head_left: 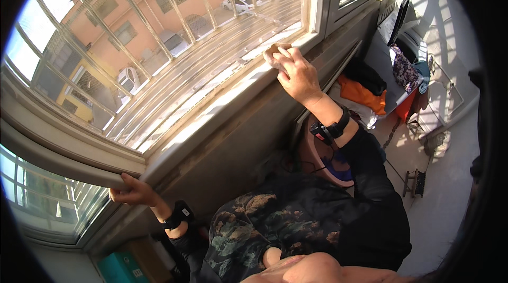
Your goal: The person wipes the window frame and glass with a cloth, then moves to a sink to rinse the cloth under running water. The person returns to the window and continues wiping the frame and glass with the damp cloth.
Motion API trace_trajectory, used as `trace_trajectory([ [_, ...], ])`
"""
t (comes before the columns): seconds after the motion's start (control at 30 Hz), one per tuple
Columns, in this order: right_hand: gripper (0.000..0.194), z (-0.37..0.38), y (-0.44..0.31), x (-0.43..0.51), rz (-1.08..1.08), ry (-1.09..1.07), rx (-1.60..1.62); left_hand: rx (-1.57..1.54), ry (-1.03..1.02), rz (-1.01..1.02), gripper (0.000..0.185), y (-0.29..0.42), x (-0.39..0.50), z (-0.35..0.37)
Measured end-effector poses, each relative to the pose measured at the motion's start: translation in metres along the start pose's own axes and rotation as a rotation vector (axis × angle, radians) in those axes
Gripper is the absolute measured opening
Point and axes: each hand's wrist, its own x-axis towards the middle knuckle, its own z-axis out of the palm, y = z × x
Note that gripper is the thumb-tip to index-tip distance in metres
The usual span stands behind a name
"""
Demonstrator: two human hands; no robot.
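My right hand [299, 78] presses a crumpled light-coloured cloth [271, 60] against the sunlit bottom rail of the window frame [222, 98], near its right corner. The fingers are bent over the cloth, and part of it is hidden under them. At the lower left, my left hand [134, 193] grips the lower corner of a pale window sash [85, 170], with the thumb on top and the fingers curled round the edge. Both wrists wear black straps with small devices.
Metal security bars [170, 1] stand outside the window. Below my right arm is a pink basin [311, 156] with something blue inside. Orange cloth [363, 94] and other fabrics are piled at the right, by a small rack [414, 183]. A teal box [122, 269] sits at lower left.
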Motion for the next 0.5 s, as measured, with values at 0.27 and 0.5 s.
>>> trace_trajectory([
  [0.27,0.042,0.019,-0.126,-0.003,-0.339,-0.256,0.349,-0.019,-0.009,0.003,0.054,0.002,0.000,0.000],
  [0.5,0.013,0.019,-0.141,0.005,-0.512,-0.316,0.416,0.005,-0.025,0.020,0.053,0.000,0.003,0.000],
])
